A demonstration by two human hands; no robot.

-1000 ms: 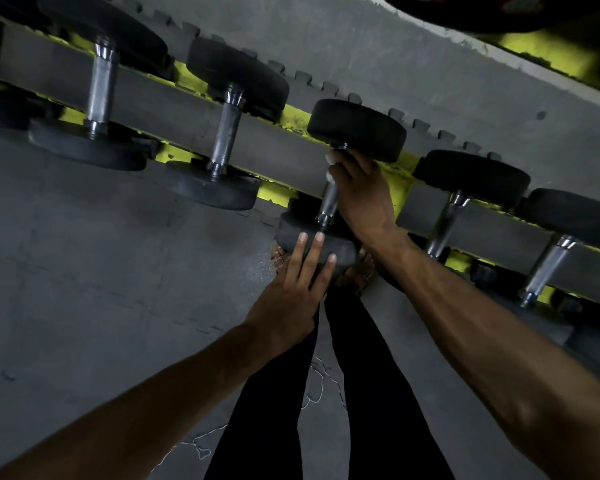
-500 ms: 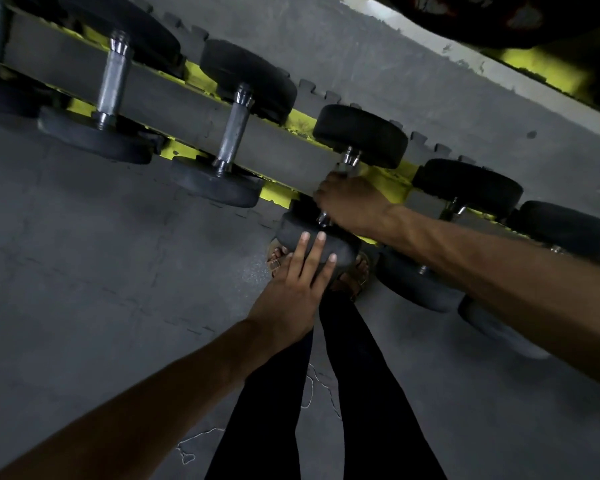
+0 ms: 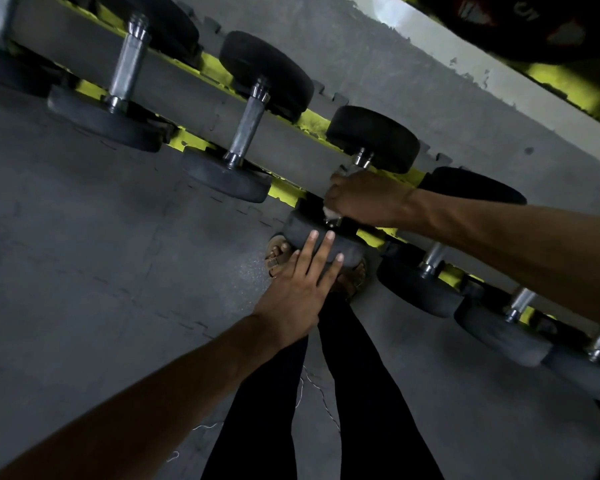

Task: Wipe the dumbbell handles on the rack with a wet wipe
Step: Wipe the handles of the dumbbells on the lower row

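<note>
While we worked along the rack (image 3: 187,88), we held our right hand (image 3: 368,199) curled round one handle (image 3: 362,157), the wipe (image 3: 330,212) pinched against the steel, a white scrap showing below the fist; handle mostly hidden under that hand, its long axis running from far head (image 3: 374,136) down toward us to near head (image 3: 297,225), crossing the rail; our left hand (image 3: 298,292) lay flat on the near head, fingers straight and spread, holding nothing; next handle (image 3: 432,259) lay just to the right, parallel, nearer our right hand; judged the likely following entry.
</note>
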